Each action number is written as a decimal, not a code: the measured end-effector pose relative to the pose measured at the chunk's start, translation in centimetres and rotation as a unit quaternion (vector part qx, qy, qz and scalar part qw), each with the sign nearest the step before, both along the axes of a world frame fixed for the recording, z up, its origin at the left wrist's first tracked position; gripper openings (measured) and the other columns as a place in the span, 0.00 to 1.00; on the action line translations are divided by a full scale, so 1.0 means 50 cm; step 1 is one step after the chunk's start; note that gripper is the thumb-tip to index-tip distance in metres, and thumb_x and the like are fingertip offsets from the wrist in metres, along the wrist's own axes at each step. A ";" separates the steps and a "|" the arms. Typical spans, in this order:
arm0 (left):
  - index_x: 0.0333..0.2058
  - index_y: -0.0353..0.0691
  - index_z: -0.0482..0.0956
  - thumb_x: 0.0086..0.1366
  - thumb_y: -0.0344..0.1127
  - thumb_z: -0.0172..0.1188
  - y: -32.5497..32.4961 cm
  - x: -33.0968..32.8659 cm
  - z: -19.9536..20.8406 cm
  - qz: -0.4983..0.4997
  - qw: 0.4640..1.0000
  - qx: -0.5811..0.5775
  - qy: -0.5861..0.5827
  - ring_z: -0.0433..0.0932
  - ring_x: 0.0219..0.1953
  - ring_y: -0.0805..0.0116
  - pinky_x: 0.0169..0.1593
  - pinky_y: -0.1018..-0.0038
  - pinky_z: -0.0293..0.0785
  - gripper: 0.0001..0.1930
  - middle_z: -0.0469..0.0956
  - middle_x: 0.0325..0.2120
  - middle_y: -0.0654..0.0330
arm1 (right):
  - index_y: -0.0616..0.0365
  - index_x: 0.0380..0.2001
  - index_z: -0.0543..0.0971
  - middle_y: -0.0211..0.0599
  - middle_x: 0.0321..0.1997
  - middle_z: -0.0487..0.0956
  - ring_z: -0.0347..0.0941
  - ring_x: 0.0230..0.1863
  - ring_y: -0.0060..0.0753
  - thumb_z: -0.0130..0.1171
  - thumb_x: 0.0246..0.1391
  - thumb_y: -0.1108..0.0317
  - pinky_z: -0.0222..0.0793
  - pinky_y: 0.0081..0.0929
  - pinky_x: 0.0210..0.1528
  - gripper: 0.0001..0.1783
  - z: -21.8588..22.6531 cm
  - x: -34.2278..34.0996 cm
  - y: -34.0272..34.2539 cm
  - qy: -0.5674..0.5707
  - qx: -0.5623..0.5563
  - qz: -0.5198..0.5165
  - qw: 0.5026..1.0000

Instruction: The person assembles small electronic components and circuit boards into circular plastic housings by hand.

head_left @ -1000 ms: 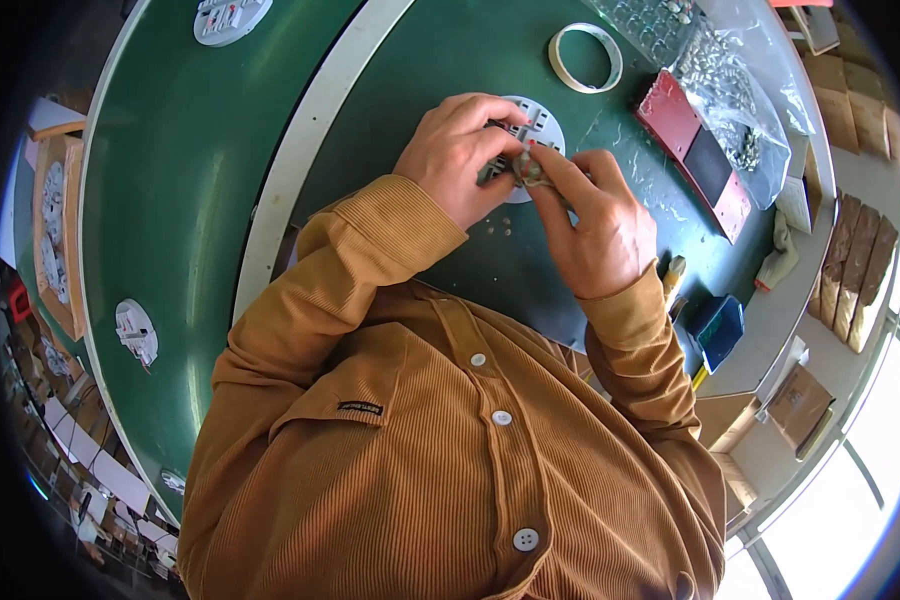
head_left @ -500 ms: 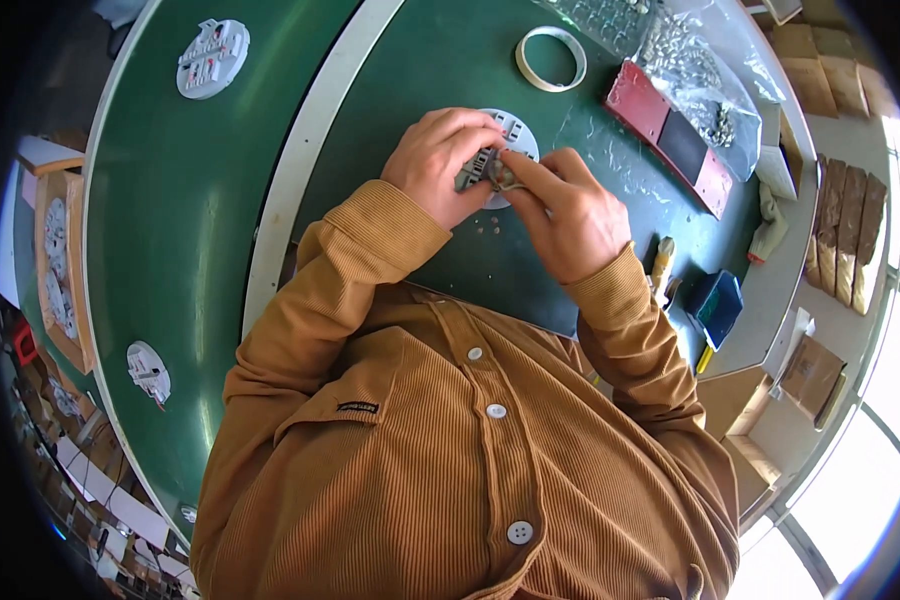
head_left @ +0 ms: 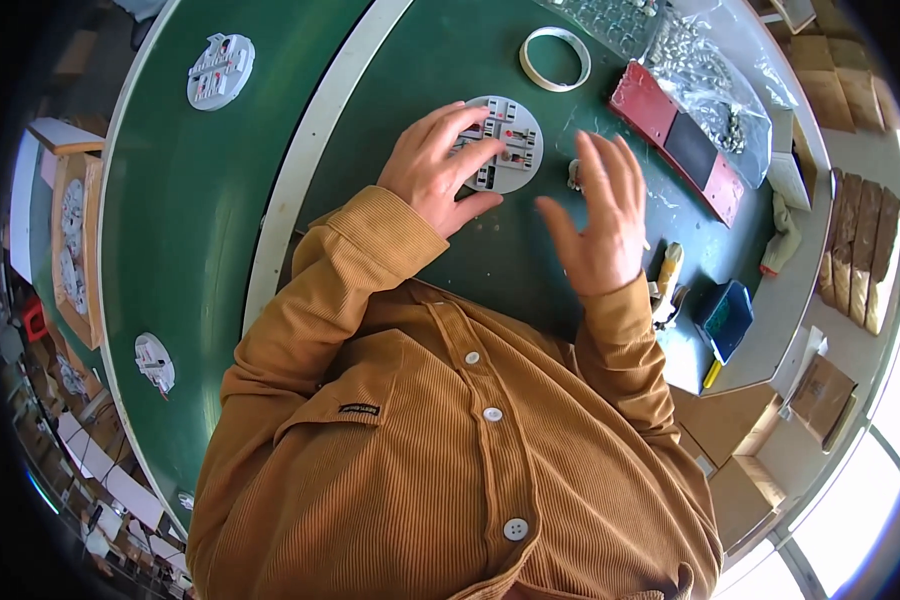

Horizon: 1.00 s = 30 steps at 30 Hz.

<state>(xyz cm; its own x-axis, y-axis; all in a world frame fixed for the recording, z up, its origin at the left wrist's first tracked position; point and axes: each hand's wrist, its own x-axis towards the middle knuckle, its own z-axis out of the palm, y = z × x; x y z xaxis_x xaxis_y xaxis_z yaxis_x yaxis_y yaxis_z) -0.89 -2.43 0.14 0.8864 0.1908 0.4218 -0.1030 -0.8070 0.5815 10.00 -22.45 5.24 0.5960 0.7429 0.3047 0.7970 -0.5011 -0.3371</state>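
Note:
A round white plastic base (head_left: 523, 178) with raised slots and small red and dark parts lies on the green bench. Over its left side rests my left hand (head_left: 438, 170), its fingers stretched out and apart, covering part of the slots. To the right of the base, my right hand (head_left: 602, 225) is raised with fingers extended and thumb spread, nothing in its grasp. A small pale part (head_left: 574, 175) shows beside the right index finger, too small to name; whether it touches the finger is unclear.
A tape ring (head_left: 555, 59) lies beyond the base. A red bar with a dark middle (head_left: 678, 145) and a plastic bag of small metal parts (head_left: 695, 65) are at right, near a blue bin (head_left: 722, 318). Another white base (head_left: 220, 72) lies on the left green surface.
My right hand has moved away from the base to the right and opened. The left fingers have loosened, leaving more of the base visible. The small pale part now shows right of the base.

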 end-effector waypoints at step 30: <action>0.57 0.44 0.84 0.51 0.33 0.79 -0.001 -0.003 0.004 -0.008 0.997 -0.068 0.021 0.72 0.68 0.55 0.71 0.62 0.72 0.31 0.75 0.63 0.60 | 0.52 0.55 0.87 0.36 0.51 0.83 0.81 0.39 0.39 0.72 0.57 0.71 0.78 0.29 0.41 0.21 0.019 0.003 0.044 0.095 -0.009 0.062 0.994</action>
<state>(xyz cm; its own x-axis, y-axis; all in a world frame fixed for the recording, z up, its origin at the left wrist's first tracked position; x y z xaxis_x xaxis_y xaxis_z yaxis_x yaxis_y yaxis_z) -1.03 -2.46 0.35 0.9062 0.2287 0.3557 -0.0894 -0.7185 0.6898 10.17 -20.25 6.21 0.5449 0.8185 0.1823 0.7762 -0.4101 -0.4788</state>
